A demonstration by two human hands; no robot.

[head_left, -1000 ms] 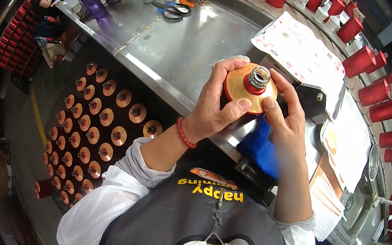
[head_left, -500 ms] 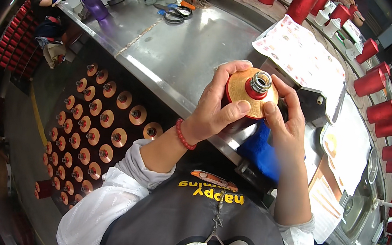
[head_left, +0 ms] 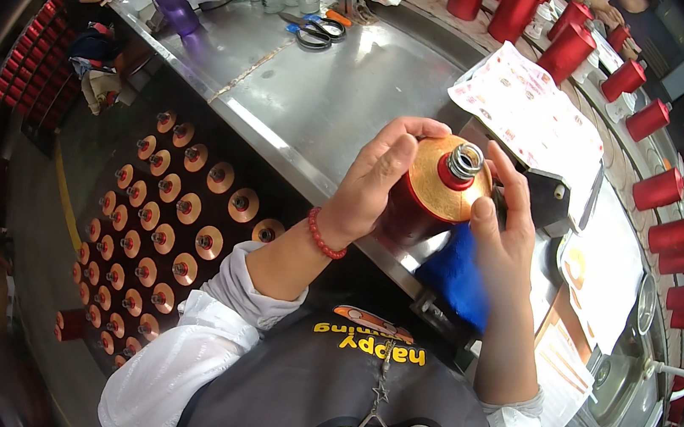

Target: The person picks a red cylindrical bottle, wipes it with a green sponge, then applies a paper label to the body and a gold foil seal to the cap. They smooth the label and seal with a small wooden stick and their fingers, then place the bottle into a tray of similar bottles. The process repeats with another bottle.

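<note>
Over the front edge of the steel table [head_left: 345, 86], a red bottle [head_left: 435, 182] is held between my two hands. It has a gold shoulder and a bare, threaded neck that leans up and to the right. My left hand [head_left: 370, 179], with a red bead bracelet on the wrist, is closed around its left side, thumb raised against the shoulder's edge. My right hand [head_left: 514, 226] grips the right side with bent fingers and thumb. Part of its dark red body shows below the gold; its base is hidden.
Rows of similar gold-topped bottles [head_left: 164, 239] stand low at the left. Black-handled scissors [head_left: 317, 33] and a purple bottle [head_left: 175, 5] lie farther back. Beyond a printed sheet [head_left: 527, 100], a curved conveyor [head_left: 617, 128] carries red bottles. Blue cloth [head_left: 454, 274] hangs below my hands.
The held bottle has tipped, showing more of its red side. My left thumb has moved off the gold top toward its edge. Red bottles on the conveyor have shifted along.
</note>
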